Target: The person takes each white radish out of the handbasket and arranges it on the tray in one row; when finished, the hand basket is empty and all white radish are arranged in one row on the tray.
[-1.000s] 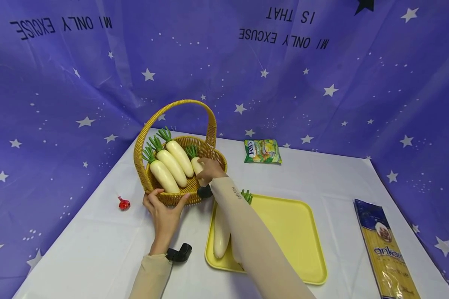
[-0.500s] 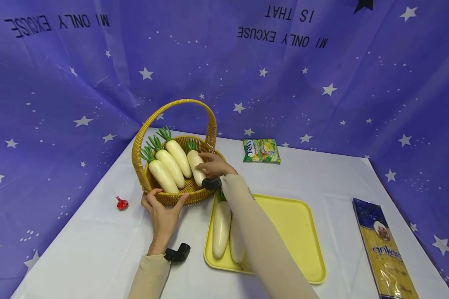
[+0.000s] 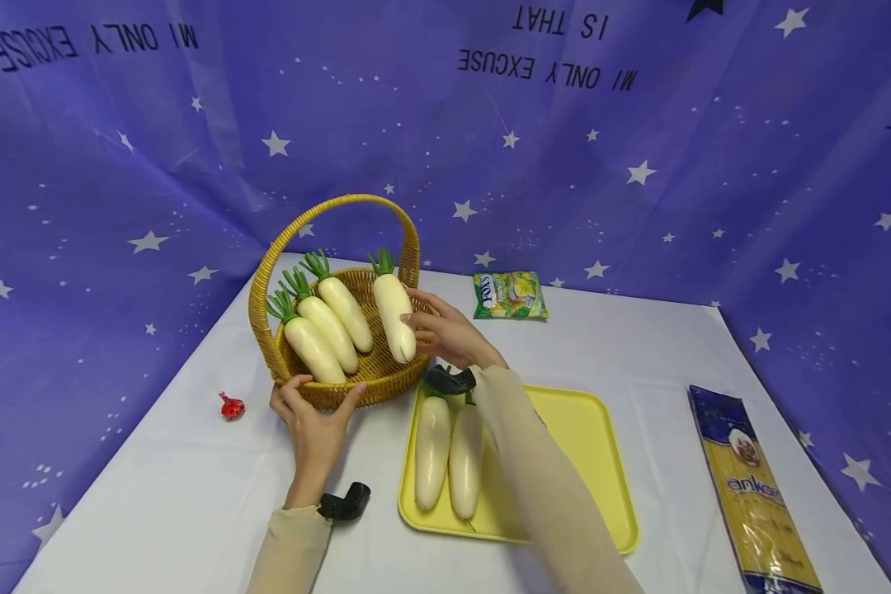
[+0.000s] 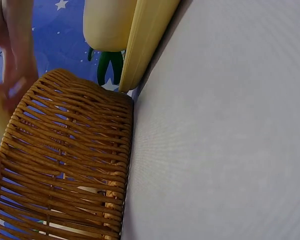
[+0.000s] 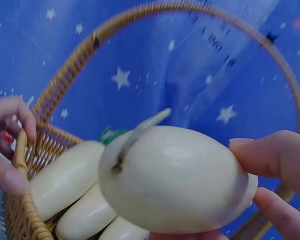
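My right hand grips a white radish with a green top, raised over the right side of the wicker basket. In the right wrist view the radish's root end faces the camera, thumb and fingers around it. My left hand holds the basket's near rim, thumb and fingers spread along it. Three more white radishes lie side by side in the basket's left part, the middle one between the others. On the yellow tray two white radishes lie parallel, the left one nearest the tray's edge.
A green candy bag lies at the back of the white table. At the right is a long pasta packet. A small red wrapped candy sits left of the basket. The basket's tall handle arches above it.
My right hand has taken the radish from the basket's right side and lifted it toward me and up. The left hand keeps its hold on the rim. The head view has shifted slightly.
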The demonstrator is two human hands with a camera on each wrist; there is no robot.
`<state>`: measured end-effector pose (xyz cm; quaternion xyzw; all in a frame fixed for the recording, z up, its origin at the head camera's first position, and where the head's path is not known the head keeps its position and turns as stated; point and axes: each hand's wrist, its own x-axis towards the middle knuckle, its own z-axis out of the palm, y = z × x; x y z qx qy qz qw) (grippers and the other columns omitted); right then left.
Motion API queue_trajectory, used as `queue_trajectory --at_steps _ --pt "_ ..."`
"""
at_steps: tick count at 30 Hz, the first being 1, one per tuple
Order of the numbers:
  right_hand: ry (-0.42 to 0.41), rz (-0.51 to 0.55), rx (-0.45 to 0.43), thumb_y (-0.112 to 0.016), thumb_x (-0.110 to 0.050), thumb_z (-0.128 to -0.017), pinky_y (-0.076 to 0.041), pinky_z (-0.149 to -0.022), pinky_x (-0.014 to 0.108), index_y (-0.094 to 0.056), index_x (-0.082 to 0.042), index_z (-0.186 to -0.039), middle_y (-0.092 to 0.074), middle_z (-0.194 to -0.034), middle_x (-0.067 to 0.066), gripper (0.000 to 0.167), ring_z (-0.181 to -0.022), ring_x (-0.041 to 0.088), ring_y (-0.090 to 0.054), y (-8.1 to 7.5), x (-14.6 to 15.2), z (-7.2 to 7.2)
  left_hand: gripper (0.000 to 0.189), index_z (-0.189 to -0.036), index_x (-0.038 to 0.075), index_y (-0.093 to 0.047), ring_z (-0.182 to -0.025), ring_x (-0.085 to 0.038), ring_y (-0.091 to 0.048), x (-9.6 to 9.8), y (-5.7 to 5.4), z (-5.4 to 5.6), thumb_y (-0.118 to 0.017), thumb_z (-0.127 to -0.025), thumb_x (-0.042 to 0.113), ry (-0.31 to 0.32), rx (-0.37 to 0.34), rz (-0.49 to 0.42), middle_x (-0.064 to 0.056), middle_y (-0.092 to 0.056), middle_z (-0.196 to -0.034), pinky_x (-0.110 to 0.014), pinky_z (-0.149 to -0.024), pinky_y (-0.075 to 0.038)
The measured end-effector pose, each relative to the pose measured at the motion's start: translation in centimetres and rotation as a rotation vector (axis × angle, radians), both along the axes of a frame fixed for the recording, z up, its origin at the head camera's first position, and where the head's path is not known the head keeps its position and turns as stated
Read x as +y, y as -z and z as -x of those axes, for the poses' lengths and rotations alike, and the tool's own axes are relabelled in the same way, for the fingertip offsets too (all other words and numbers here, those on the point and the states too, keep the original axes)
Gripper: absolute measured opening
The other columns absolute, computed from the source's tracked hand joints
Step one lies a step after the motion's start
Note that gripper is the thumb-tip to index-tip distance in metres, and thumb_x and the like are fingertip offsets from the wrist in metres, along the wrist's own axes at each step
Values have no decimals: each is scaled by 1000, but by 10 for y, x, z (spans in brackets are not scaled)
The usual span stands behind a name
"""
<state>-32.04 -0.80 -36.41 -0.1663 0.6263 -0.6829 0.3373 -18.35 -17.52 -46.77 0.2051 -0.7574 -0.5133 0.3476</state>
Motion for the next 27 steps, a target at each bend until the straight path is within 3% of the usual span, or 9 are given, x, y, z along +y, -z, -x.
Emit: queue_trajectory --at_steps 5,9,14,18,23,27 --pt "15 66 14 -51 -15 -92 -49 -82 37 -32 -31 -138 -40 -134 14 52 -107 23 -56 -9 32 -17 70 -111 10 -34 -130 -32 -15 -1 -1 -1 -79 -66 38 10 -12 -9 -18 -15 -131 -51 -105 -19" --pt "68 50 39 -53 -15 -91 -50 -82 38 -32 -29 -138 -49 -124 11 54 -102 18 -58 -3 64 -32 71 -112 10 -33 -130 -31 -16 0 -1 -1 -79 -66 39 16 -19 -17 -17 -16 -130 -51 -105 -19" --pt "165 -18 62 -60 -17 -87 -50 -81 37 -32 -27 -138 -58 -112 7 59 -97 16 -59 22 104 -56 71 -112 10 -33 -130 -30 -15 1 1 -1 -79 -66 40 18 -21 -20 -17 -16 -130 -50 -105 -19" --pt "271 -91 55 -62 -18 -86 -50 -81 38 -32 -26 -138 -56 -114 9 61 -98 16 -59 51 128 -79 70 -111 11 -34 -130 -30 -15 1 2 -1 -79 -66 40 17 -22 -23 -17 -15 -130 -50 -105 -19" --pt "425 -161 15 -65 -19 -83 -51 -77 36 -35 -29 -135 -56 -114 13 61 -92 18 -61 78 143 -108 71 -112 10 -33 -130 -30 -15 0 2 -1 -79 -66 39 22 -12 -17 -16 -15 -130 -50 -106 -18" --pt "495 -169 0 -68 -18 -80 -52 -74 36 -38 -29 -133 -54 -110 13 62 -89 18 -61 90 145 -124 71 -111 9 -32 -129 -30 -16 0 2 0 -79 -66 38 24 0 -8 -17 -16 -128 -50 -105 -19"
